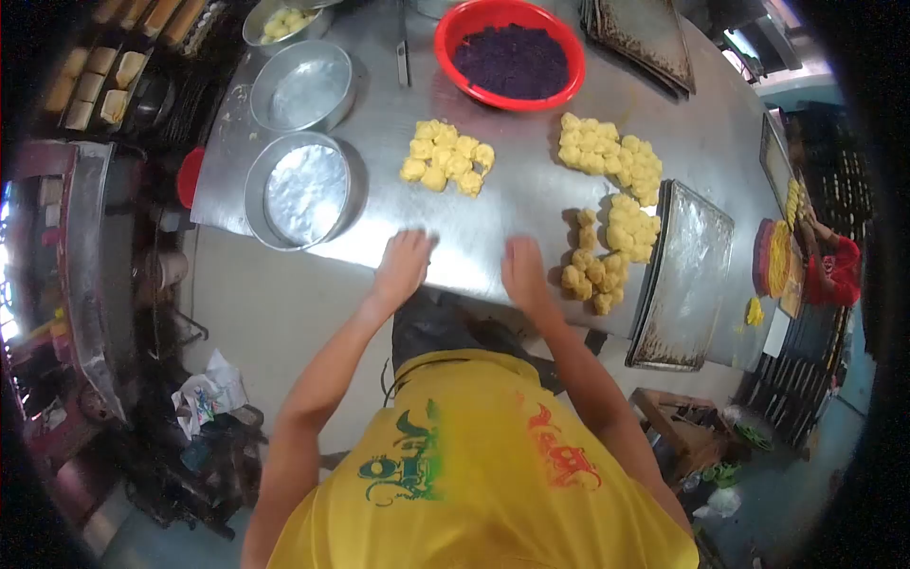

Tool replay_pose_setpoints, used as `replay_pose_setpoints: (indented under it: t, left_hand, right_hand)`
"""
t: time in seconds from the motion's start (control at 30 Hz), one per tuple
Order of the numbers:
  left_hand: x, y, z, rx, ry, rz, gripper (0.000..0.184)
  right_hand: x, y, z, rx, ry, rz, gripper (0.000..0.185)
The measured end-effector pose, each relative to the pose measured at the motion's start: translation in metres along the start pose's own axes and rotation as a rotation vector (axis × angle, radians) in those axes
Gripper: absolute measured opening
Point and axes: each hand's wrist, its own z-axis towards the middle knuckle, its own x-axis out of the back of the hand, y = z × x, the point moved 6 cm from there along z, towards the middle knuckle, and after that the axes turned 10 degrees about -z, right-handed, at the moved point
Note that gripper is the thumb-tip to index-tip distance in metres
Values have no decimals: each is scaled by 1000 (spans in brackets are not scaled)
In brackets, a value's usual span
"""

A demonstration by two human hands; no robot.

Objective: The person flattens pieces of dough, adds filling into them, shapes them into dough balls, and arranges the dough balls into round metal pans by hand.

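My left hand (406,260) is over the near edge of the metal table, its fingertips smeared by motion. Across a short gap, my right hand (523,269) is curled closed at the same edge; anything inside it is hidden. Ahead of both hands lies a cluster of yellow dough balls (443,155), pressed side by side. More yellow dough balls (633,228) sit in clumps to the right, with several browner dough pieces (581,270) nearest my right hand. A red basin (576,76) of dark purple filling (517,62) stands at the back.
Two round metal pans (256,204) (346,95) stand at the left, near a bowl of pale dough pieces (286,25). Flat baking trays (697,275) are stacked at the right, others (649,38) at the back. A person in red (839,270) works at the far right.
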Motion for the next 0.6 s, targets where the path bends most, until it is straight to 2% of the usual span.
replay_pose_setpoints:
  t: [0.03, 0.07, 0.13, 0.23, 0.27, 0.3, 0.37, 0.4, 0.47, 0.57, 0.6]
  left_hand:
    - [1, -1, -11, -103, -88, 3, 33]
    - [11, -11, -8, -81, 24, 96, 31]
    - [30, -15, 36, 74, 41, 73, 32]
    - [8, -5, 56, 153, 75, 17, 32]
    - [2, -3, 51, 168, 67, -17, 32]
    - [-1, 6, 32, 57, -20, -8, 33]
    - [2, 15, -10, -177, -168, 27, 33]
    - [6, 3, -9, -167, -186, 88, 35]
    - [22, 5, 27, -18, -53, 97, 28]
    - [8, 22, 63, 105, 118, 72, 18]
    - [3, 28, 69, 149, 170, 37, 15]
  right_hand:
    - [10, 11, 9, 27, 41, -31, 29]
    - [14, 21, 12, 44, 74, -57, 29]
    - [16, 17, 38, 18, 136, -194, 30]
    - [4, -4, 76, -140, 253, -33, 32]
    - [-2, -3, 50, -112, 197, -43, 32]
    - [-13, 4, 12, -77, 151, -52, 32]
    - [-5, 21, 14, 8, 114, -109, 31]
    - [9, 24, 12, 31, 91, -148, 30]
    - [30, 8, 26, 44, 101, -319, 25]
    - [20, -19, 69, -95, 205, -317, 23]
    - [17, -27, 72, -126, 167, -204, 23]
